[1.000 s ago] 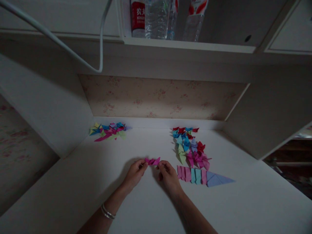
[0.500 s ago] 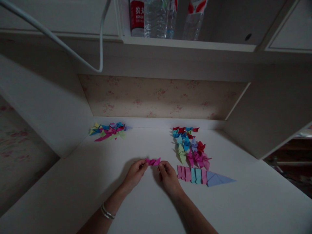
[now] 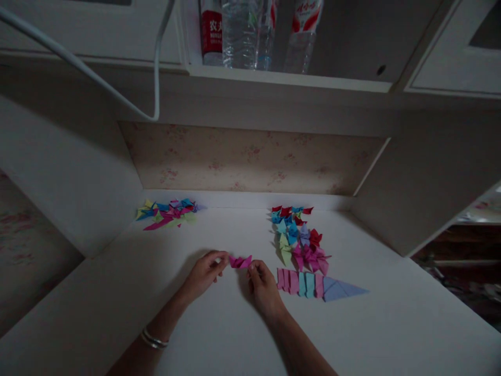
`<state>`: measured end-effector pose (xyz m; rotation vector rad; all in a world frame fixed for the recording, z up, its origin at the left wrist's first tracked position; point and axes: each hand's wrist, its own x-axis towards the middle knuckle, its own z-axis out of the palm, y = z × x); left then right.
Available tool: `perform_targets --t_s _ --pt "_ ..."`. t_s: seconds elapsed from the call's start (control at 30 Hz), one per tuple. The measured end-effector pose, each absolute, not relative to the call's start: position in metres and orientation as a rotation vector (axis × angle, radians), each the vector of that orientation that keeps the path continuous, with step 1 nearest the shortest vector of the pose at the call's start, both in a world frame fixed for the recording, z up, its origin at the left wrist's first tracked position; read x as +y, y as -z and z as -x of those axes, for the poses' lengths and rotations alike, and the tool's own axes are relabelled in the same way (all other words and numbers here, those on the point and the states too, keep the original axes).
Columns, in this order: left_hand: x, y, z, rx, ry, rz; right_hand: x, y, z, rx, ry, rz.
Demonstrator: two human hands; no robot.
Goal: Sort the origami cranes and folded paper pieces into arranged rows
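A small folded magenta paper piece (image 3: 240, 262) is held just above the white desk, between my hands. My right hand (image 3: 264, 287) pinches its right end between thumb and fingertips. At the left end, my left hand (image 3: 205, 274) has its index fingertip by the paper's tip, with the thumb apart from the finger; whether they still touch is hard to tell. Right of my right hand lies a row of folded pink and teal paper strips (image 3: 299, 283), ending in a pointed blue-violet folded paper (image 3: 344, 289).
Behind the row sits a cluster of colourful folded paper pieces (image 3: 299, 235). Another paper pile (image 3: 168, 214) lies at the back left. Plastic bottles (image 3: 240, 36) stand on the shelf overhead. A white bent tube (image 3: 156, 78) hangs at upper left.
My left hand has drawn slightly left, its fingers loosening from the paper's left end. My right hand keeps its pinch. The whole view has shifted a little.
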<state>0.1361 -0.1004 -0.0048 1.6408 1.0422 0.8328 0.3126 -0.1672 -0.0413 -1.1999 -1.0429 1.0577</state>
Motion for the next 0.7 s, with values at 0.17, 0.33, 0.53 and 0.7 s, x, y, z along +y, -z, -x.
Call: perform_targets --t_s 0.17,0.33,0.53,0.7 --pt "-0.075 -0.018 -0.141 0.976 -0.621 -1.848 -0.161 0.039 -0.319 -0.999 -1.127 1.105" --pt "-0.034 -0.057 -0.161 0.993 -0.494 -1.95 -0.156 0.033 -0.322 -0.842 -1.136 1.078" --pt "0.006 -0.097 -0.239 1.091 -0.665 -2.124 -0.154 0.037 -0.314 -0.799 -1.205 1.08" --pt "0.021 -0.084 -0.341 1.07 -0.639 -2.244 -0.156 0.041 -0.312 -1.003 -1.101 1.172"
